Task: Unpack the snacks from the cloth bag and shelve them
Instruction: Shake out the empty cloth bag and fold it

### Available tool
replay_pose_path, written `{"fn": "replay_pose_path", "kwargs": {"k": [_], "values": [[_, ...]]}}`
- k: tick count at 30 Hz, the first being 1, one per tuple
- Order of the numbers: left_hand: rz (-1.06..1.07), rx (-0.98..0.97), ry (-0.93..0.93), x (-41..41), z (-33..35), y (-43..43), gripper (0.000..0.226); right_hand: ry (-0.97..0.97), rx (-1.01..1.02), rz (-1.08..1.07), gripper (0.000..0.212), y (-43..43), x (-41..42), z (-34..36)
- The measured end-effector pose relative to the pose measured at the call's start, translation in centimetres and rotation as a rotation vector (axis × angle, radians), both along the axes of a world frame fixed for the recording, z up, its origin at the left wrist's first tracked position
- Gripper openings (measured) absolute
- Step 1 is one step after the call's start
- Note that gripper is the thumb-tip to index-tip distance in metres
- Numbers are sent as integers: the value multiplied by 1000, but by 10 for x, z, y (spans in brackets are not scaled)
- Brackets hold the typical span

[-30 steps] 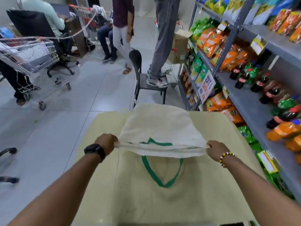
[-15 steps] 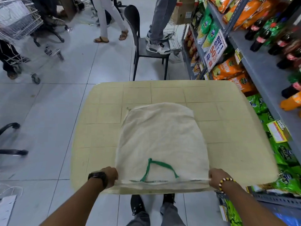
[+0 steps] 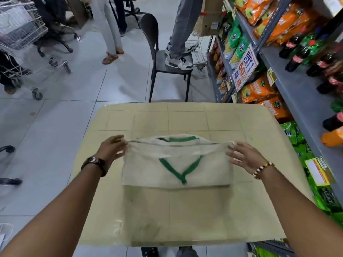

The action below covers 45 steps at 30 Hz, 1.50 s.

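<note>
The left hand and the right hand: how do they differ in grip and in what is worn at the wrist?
The left hand looks pinched on the top edge of the cloth bag; the right hand lies more open, fingers spread at the other corner. The left wrist carries a dark watch, the right a beaded bracelet. Both are at the bag's upper corners.

Cloth bag (image 3: 178,173): off-white w/ green handles (image 3: 181,168). Table (image 3: 185,117): pale beige, thin grid lines. Floor tiles (image 3: 74,86): light grey-white. Chair (image 3: 163,58): black. Wristwatch (image 3: 95,162) on left wrist: black. Bracelet (image 3: 262,168) on right wrist: black, cream & yellow beads. Shelving (image 3: 297,93): grey. Snack packs: orange (image 3: 256,89), also green (image 3: 295,134). Promo sign (image 3: 245,66): white w/ blue & red print. Cola bottles (image 3: 297,59): dark w/ red labels.
</note>
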<state>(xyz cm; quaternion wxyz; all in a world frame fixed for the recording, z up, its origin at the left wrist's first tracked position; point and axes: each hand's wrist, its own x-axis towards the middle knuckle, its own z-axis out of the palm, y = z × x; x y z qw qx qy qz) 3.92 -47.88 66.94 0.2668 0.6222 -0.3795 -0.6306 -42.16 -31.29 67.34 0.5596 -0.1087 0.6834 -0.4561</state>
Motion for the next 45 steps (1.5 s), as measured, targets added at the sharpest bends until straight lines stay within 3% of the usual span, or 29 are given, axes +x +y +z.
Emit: {"fn": "replay_pose_path", "kwargs": {"k": [3,5,9,15,19,25,26,28,29,31,35,38,45], "values": [[-101,-117,-266,-14,-9,-6,57,108,23,161,64,-20,10,-12],[-197,-115,-444,-18,-23,-2,60,250,81,275,76,-31,20,-22],[-332,12,-573,-18,-57,16,65,530,83,515,73,-56,54,-37],[-348,187,-921,-8,-101,42,78,833,-115,1036,63,-141,141,-61],[-299,203,-1009,-5,-116,66,67,971,-234,1351,67,-190,219,-78],[-186,237,-905,-9,-128,86,37,1169,-238,1713,90,-224,297,-117],[-151,211,-853,-11,-125,87,34,1274,-250,1773,84,-224,300,-120],[-60,143,-718,-19,-116,89,26,1495,-323,1855,51,-224,299,-119],[-23,113,-659,-26,-109,91,22,1555,-344,1879,35,-223,295,-116],[-5,54,-579,-42,-92,92,17,1567,-365,1868,24,-221,279,-109],[-109,-66,-444,-100,-63,98,7,1344,-392,1745,27,-212,215,-78],[-272,-133,-392,-167,-47,112,12,1280,-419,1681,26,-197,137,-46],[-619,-258,-214,-315,-20,151,28,1552,-322,1645,35,-135,-41,-12]]}}
